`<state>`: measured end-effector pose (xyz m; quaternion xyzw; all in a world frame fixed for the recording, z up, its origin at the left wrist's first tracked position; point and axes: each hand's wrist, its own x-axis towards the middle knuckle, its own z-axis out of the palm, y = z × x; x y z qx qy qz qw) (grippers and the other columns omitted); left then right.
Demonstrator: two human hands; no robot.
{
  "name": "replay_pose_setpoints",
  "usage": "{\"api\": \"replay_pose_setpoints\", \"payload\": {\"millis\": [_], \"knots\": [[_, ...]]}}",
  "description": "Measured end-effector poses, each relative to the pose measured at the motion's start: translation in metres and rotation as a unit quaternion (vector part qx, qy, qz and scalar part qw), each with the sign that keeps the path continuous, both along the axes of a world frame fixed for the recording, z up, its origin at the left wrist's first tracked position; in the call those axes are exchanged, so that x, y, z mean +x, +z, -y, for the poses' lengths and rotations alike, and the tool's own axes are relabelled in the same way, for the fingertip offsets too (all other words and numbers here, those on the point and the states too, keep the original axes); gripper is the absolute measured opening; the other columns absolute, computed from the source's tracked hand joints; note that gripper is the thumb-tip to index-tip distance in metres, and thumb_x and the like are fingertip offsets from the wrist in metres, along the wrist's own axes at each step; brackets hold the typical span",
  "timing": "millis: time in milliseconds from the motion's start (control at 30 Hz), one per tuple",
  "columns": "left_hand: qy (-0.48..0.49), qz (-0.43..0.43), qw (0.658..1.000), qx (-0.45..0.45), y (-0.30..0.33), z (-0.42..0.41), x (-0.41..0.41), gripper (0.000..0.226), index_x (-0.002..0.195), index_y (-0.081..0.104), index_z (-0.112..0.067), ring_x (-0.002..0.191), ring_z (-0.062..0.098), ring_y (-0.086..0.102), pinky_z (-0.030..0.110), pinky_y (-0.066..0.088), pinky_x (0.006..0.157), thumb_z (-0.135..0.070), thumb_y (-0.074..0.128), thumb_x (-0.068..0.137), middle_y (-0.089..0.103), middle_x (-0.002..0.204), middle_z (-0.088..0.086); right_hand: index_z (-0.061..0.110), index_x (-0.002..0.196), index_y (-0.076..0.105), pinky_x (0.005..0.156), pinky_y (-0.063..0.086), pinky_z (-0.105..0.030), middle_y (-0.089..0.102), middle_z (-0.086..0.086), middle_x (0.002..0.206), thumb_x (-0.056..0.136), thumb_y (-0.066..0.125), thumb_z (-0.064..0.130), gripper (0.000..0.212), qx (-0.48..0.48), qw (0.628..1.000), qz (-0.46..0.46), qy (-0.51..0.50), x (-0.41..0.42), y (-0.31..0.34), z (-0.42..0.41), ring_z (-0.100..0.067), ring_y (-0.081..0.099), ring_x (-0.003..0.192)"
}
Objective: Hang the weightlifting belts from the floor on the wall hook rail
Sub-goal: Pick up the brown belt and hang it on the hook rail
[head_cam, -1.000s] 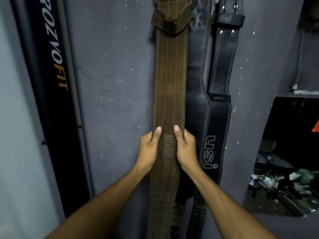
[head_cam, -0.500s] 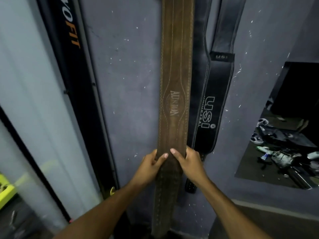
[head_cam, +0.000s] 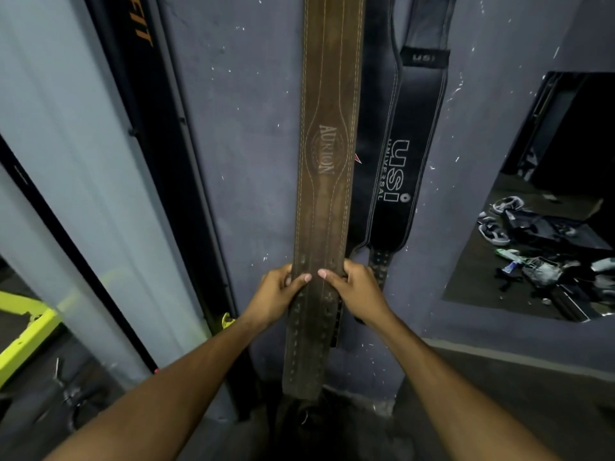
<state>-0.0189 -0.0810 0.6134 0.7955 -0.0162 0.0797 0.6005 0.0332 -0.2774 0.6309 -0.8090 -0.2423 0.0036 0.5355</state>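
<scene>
Here, both hands, left hand (head_cam: 278,296), right hand (head_cam: 357,291), gripping brown belt (head_cam: 327,144), speckled grey wall (head_cam: 253,128), black belts (head_cam: 397,161) beside

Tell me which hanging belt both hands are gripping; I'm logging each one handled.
The brown suede Aurion belt; left hand and right hand pinch its edges. The black USI belt hangs untouched beside it.

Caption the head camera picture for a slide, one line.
Both hands, left hand and right hand, grip the lower part of a brown belt hanging beside black belts on the wall.
</scene>
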Motion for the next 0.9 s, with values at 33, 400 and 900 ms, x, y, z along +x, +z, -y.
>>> {"api": "replay_pose_setpoints", "payload": {"millis": [33, 400, 900], "knots": [[-0.002, -0.006, 1.000, 0.003, -0.002, 0.000, 0.001, 0.037, 0.123, 0.072, -0.028, 0.111, 0.015, 0.076, 0.039, 0.060, 0.098, -0.051, 0.066, 0.094, 0.080, 0.116, -0.006, 0.021, 0.126, 0.072, 0.094, 0.062, -0.042, 0.080, 0.005, 0.114, 0.095, 0.069, 0.047, 0.040, 0.001, 1.000, -0.009, 0.001, 0.000, 0.000, 0.000, -0.010, 0.076, 0.103], [0.068, -0.053, 0.989, 0.120, -0.063, -0.032, 0.014, 0.052, 0.140, 0.047, -0.024, 0.116, 0.008, 0.064, 0.029, 0.052, 0.099, -0.045, 0.065, 0.097, 0.062, 0.126, -0.012, 0.012, 0.122, 0.072, 0.098, 0.055, -0.031, 0.076, -0.003, 0.118, 0.098, 0.068, 0.046, 0.042, -0.204, 0.971, -0.112, -0.053, 0.016, -0.059, 0.007, -0.018, 0.070, 0.111], [0.108, -0.254, 0.959, 0.066, -0.186, -0.031, -0.011, 0.040, 0.129, 0.058, -0.015, 0.119, 0.019, 0.068, 0.028, 0.050, 0.095, -0.033, 0.071, 0.096, 0.074, 0.122, 0.004, 0.014, 0.113, 0.075, 0.090, 0.048, -0.025, 0.077, -0.003, 0.115, 0.098, 0.069, 0.042, 0.032, -0.228, 0.934, -0.275, -0.027, 0.030, -0.168, 0.003, -0.016, 0.068, 0.106]]}}
